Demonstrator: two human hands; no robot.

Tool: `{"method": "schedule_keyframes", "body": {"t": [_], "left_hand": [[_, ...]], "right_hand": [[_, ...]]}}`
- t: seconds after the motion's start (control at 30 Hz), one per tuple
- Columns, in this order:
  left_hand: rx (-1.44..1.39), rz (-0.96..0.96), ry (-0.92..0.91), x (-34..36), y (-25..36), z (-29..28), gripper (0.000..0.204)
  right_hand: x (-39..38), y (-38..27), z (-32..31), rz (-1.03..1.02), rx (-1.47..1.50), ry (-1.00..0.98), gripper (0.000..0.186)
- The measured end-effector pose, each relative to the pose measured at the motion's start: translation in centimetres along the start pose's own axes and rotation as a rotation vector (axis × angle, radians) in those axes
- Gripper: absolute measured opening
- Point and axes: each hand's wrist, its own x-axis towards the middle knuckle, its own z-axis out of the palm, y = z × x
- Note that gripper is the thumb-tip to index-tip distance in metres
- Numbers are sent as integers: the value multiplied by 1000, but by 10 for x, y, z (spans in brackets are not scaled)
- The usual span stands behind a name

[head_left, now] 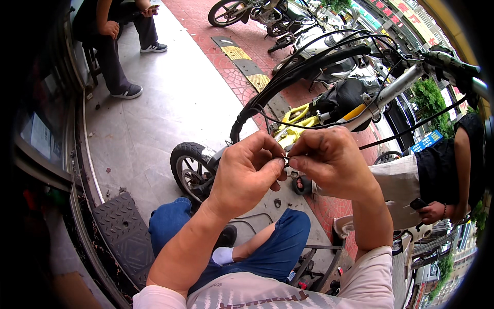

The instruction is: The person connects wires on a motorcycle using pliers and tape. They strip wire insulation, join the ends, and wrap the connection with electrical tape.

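Observation:
My left hand [246,172] and my right hand [329,160] meet at chest height, fingertips pinched together on a tiny metal part [285,160] between them. Its exact shape is too small to tell. Behind the hands stands a small yellow electric bike [296,126] with a black front wheel [189,170], a grey stem and handlebar [406,77], and a bundle of black cables [288,77] arching over it. My knees in blue shorts [272,247] show below the hands.
A person in dark trousers sits at the top left [116,41]. Another person with a phone stands at the right [437,185]. A black rubber ramp [123,232] lies lower left. Parked scooters [267,15] line the red brick pavement. Small parts [277,203] lie on the floor.

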Motion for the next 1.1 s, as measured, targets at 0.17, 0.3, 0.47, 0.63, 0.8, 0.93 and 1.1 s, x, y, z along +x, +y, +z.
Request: {"method": "schedule_keyframes", "body": {"t": [0.17, 0.3, 0.47, 0.63, 0.8, 0.93, 1.1], "left_hand": [[33, 0, 21, -2, 3, 2, 9], [75, 23, 20, -2, 1, 2, 9], [196, 105, 33, -3, -5, -1, 10], [180, 58, 38, -3, -3, 4, 10], [141, 68, 49, -3, -2, 6, 11], [165, 69, 36, -3, -3, 6, 10], [164, 145, 82, -4, -11, 8, 10]], "right_hand": [[-1, -5, 0, 12, -18, 16, 11], [-3, -9, -2, 18, -56, 24, 13], [-1, -14, 1, 12, -77, 38, 12], [-5, -5, 3, -27, -53, 68, 7], [-6, -2, 4, -32, -33, 56, 5], [-7, -1, 3, -55, -88, 57, 6], [-8, -1, 4, -76, -147, 57, 7]]}}
